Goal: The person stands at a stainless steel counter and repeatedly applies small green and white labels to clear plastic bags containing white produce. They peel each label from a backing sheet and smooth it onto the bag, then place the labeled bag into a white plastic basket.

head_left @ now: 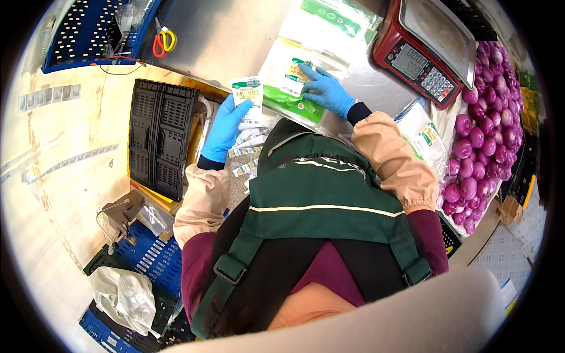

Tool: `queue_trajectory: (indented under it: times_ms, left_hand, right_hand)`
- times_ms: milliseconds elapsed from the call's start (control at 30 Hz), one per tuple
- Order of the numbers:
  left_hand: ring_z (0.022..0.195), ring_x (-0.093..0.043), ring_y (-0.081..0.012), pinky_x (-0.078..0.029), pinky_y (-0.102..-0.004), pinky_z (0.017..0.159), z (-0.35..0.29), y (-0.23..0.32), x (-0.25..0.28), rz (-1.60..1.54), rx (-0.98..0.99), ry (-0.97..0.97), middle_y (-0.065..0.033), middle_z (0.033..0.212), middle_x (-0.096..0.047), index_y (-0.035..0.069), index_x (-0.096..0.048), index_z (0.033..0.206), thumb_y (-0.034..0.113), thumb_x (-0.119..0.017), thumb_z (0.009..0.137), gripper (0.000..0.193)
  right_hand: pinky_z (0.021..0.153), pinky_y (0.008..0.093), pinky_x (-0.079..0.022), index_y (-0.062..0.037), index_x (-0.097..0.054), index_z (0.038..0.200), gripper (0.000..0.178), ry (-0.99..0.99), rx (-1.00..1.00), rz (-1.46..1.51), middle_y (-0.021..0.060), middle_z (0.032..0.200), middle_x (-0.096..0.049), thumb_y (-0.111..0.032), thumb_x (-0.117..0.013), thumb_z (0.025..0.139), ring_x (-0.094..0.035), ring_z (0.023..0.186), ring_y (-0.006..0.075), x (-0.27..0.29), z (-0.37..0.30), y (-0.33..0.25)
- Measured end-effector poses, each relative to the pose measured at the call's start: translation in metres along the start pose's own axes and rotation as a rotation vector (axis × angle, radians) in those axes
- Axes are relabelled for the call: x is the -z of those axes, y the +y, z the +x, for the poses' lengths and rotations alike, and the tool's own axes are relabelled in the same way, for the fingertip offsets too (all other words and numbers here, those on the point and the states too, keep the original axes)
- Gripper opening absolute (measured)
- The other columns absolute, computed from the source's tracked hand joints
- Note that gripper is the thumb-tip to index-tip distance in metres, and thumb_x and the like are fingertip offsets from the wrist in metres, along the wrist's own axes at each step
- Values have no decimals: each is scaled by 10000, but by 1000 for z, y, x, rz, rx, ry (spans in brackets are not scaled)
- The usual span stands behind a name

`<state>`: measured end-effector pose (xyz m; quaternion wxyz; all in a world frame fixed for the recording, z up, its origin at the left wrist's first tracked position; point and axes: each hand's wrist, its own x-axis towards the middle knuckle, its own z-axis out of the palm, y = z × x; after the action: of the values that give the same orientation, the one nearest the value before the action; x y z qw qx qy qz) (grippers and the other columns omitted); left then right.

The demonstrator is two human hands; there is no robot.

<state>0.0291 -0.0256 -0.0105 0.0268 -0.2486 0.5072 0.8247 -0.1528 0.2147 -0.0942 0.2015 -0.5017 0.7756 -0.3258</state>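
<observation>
My left hand [226,126], in a blue glove, pinches a white and green printed label [247,97] between thumb and fingers, just past the near edge of the steel table. To the right, my gloved right hand [329,91] has its fingers stretched out over a clear plastic bag with green printing [276,67]. Its fingertips touch or hover over a similar label [293,82] on that bag; I cannot tell which. Another green-printed bag [329,19] lies farther off, partly overlapping.
A red weighing scale [426,65] stands on the steel table [218,35] at right. Beyond it are many purple onions [482,135]. Scissors [163,42] lie by a blue crate [82,35]. At left are a folded black crate [162,135] and a white bag [125,297].
</observation>
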Motion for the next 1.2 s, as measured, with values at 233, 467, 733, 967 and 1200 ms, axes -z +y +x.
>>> queue_trajectory:
  times_ms: [233,467,733,967,1200]
  left_hand:
    - [1054,-620,-175,-504,-282,923,34,-5,-20,0,-79,-148,-130,1219,-608,-42,-436,1371,21,-566,906,488]
    - [595,-635,-122,-499,-242,551,122,-53,-66,182,-29,140,-73,763,-693,-34,-692,877,224,-720,862,260]
    - [931,-613,-133,-496,-261,802,55,-8,-38,548,242,-486,-132,1082,-665,-49,-567,1231,356,-606,936,502]
    - [979,-646,-154,-520,-292,871,0,-1,3,111,81,-42,-94,1145,-656,-21,-574,1219,95,-630,915,330]
    - [1024,-630,-159,-525,-291,888,19,1,13,-82,-31,24,-98,1176,-635,-17,-533,1251,45,-582,927,334]
  right_hand:
    - [1013,369,-413,-88,-693,1052,185,334,-306,399,110,1333,-549,-135,-624,887,-584,1122,282,24,14,-5]
    - [786,332,-509,-76,-598,1145,228,767,-167,332,149,986,-669,-59,-526,930,-649,888,261,59,45,7]
    - [911,450,-472,-75,-495,1191,371,35,-292,89,249,1186,-579,-188,-604,855,-587,1067,395,21,22,-17]
    - [1158,484,-213,-117,-592,1012,321,-13,9,-85,103,1566,-231,-307,-722,789,-382,1352,305,8,-1,-14]
    - [1135,469,-257,-88,-701,981,193,37,21,40,76,1524,-340,-232,-601,900,-405,1326,352,5,3,3]
